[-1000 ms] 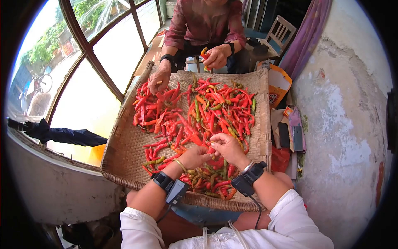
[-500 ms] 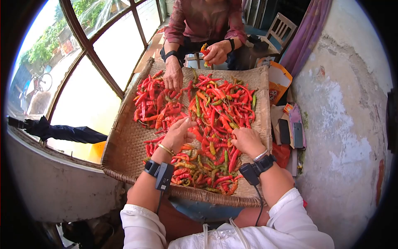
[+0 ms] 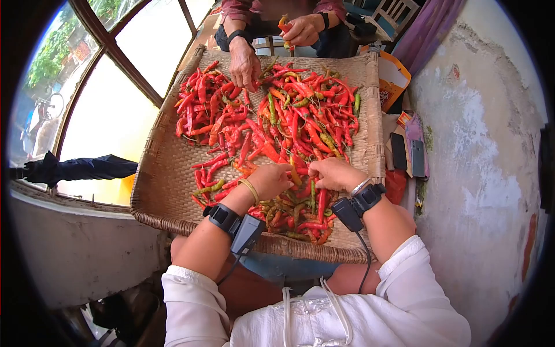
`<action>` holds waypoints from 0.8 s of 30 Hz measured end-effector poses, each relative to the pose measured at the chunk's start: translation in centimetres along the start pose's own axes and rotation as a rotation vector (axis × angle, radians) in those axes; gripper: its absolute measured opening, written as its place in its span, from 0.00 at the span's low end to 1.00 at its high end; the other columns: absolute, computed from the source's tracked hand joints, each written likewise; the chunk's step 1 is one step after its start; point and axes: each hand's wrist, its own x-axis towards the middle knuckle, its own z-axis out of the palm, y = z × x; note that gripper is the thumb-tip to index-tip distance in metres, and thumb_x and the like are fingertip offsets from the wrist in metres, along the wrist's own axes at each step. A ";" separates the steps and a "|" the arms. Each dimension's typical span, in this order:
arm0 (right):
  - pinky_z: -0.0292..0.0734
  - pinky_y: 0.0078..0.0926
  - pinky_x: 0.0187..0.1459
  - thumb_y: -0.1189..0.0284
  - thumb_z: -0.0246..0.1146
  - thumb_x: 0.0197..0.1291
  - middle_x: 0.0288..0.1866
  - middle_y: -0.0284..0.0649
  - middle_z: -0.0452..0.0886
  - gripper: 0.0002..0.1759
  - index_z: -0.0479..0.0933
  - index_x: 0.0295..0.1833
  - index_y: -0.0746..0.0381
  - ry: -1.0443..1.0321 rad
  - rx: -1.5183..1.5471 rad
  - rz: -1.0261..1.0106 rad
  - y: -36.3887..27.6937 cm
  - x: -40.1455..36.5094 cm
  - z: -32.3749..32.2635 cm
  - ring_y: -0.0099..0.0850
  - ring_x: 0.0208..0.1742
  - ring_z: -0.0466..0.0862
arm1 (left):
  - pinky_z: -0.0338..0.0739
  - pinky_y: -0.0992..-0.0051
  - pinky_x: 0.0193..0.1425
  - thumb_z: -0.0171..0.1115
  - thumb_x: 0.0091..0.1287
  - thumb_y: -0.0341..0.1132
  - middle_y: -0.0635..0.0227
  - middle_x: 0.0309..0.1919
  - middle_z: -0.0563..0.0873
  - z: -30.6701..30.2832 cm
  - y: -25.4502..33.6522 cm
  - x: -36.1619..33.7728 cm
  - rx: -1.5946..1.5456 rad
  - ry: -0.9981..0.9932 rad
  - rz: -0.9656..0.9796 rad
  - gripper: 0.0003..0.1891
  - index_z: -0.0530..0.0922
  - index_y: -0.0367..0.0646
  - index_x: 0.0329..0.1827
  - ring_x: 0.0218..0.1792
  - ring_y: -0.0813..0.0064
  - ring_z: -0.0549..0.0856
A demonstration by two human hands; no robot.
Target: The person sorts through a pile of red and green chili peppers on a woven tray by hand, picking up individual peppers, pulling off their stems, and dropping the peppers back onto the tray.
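Red, orange and green chili peppers (image 3: pixel 289 124) lie heaped on a shallow woven tray (image 3: pixel 167 173). My left hand (image 3: pixel 273 180) is over the nearer part of the heap, fingers closed at a yellow-orange chili pepper (image 3: pixel 295 173). Just right of it, my right hand (image 3: pixel 337 173) has its fingertips pressed together above a green chili pepper (image 3: pixel 313 196); whatever is in them is hidden. Across the tray, another person's one hand (image 3: pixel 245 63) reaches into the peppers. That person's other hand (image 3: pixel 303 30) holds a red-and-yellow chili pepper (image 3: pixel 285 26).
Window frames and a folded dark umbrella (image 3: pixel 87 169) are on the left. Along the right side are an orange box (image 3: pixel 395 81), two phones (image 3: pixel 399 151) and a rough plaster wall (image 3: pixel 480 156). A wooden chair (image 3: pixel 396 14) stands behind.
My two hands have come closer together, the left moving right and its fingers closing. The camera view has tilted down, so the tray appears higher. The other person's left hand still holds its pepper.
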 end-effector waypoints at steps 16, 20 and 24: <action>0.66 0.13 0.19 0.72 0.54 0.60 0.21 0.33 0.76 0.06 0.71 0.33 0.63 0.044 0.951 -0.232 -2.4 -0.2 -1.0 0.16 0.16 0.72 | 0.72 0.82 0.30 0.62 0.58 0.29 0.72 0.29 0.82 -0.1 0.8 0.0 -0.256 0.169 0.186 0.12 0.76 0.41 0.45 0.27 0.86 0.76; 0.65 0.10 0.19 0.70 0.52 0.62 0.22 0.33 0.76 0.07 0.71 0.36 0.63 0.085 1.289 -0.273 -2.3 -0.4 -0.8 0.15 0.17 0.71 | 0.71 0.86 0.29 0.60 0.61 0.33 0.73 0.31 0.82 0.0 0.7 0.1 -0.466 0.115 0.131 0.09 0.77 0.40 0.41 0.27 0.89 0.75; 0.69 0.14 0.22 0.68 0.53 0.62 0.24 0.34 0.77 0.11 0.72 0.42 0.65 0.345 1.176 -0.198 -1.9 0.8 -0.6 0.17 0.20 0.74 | 0.71 0.87 0.28 0.55 0.65 0.36 0.74 0.32 0.83 -2.4 1.6 -0.6 -0.597 0.165 -0.078 0.09 0.77 0.40 0.39 0.24 0.90 0.75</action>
